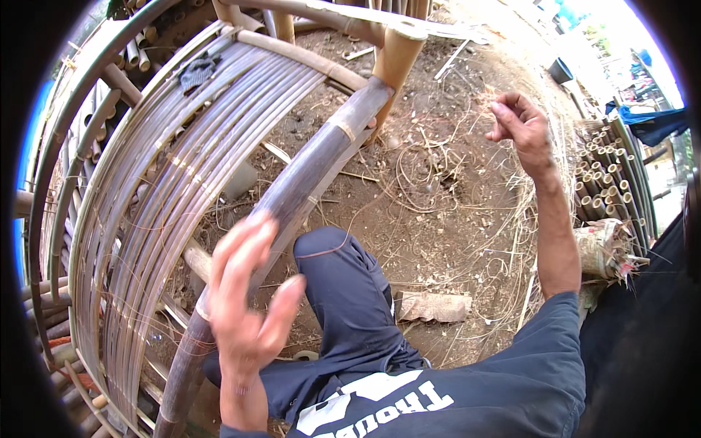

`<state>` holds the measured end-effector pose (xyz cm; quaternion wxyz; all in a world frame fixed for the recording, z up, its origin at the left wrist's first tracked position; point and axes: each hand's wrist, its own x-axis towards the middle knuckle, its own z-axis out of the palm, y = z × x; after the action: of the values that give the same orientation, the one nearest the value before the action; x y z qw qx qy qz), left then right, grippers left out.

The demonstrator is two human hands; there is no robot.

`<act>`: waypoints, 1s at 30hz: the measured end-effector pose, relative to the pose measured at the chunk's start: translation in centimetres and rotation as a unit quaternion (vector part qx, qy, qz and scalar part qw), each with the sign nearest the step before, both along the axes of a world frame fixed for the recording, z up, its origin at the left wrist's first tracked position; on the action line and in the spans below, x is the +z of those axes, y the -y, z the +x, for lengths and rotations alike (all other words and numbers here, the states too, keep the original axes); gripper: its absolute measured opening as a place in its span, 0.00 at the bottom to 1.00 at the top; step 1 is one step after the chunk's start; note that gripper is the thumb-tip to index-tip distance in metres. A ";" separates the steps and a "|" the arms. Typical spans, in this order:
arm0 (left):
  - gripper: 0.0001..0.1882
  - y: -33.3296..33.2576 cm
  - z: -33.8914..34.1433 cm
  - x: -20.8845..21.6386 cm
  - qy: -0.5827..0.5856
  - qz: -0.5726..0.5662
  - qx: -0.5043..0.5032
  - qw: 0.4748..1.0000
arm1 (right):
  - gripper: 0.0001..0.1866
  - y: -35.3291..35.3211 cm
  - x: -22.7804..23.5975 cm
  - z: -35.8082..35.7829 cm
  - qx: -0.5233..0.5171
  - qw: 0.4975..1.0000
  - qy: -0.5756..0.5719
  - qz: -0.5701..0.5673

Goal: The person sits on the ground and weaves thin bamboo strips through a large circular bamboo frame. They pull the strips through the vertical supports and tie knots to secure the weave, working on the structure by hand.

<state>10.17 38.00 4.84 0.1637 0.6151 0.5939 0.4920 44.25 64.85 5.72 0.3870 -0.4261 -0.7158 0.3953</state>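
bamboo pole | thick, dark, slanting | beside narrow bamboo slats, bowed lengthwise

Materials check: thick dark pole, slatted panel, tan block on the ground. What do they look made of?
Thick dark pole: bamboo, by its ring-like joints; smooth, slightly glossy.
Slatted panel: probably split bamboo; thin strips with a faint sheen and pale joint-like marks.
Tan block: likely wood, rough and unfinished, with an uneven edge; exact type unclear.
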 end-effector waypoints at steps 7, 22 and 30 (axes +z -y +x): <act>0.36 -7.3 4.3 10.3 0.054 0.314 -0.128 0.939 | 0.11 12.5 15.8 -11.9 0.253 0.965 0.019 0.066; 0.15 19.5 -19.6 14.4 0.215 0.017 -0.018 0.976 | 0.09 8.7 21.3 -13.4 0.410 0.853 -0.312 -0.082; 0.10 36.7 -28.0 10.2 0.229 -0.055 0.171 0.957 | 0.11 -4.9 13.7 1.1 0.035 0.896 -0.413 -0.158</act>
<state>-17.81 1.30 15.02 0.2424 0.3653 0.6626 0.6073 45.33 69.78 19.41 0.5618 -0.2546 -0.4339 0.6567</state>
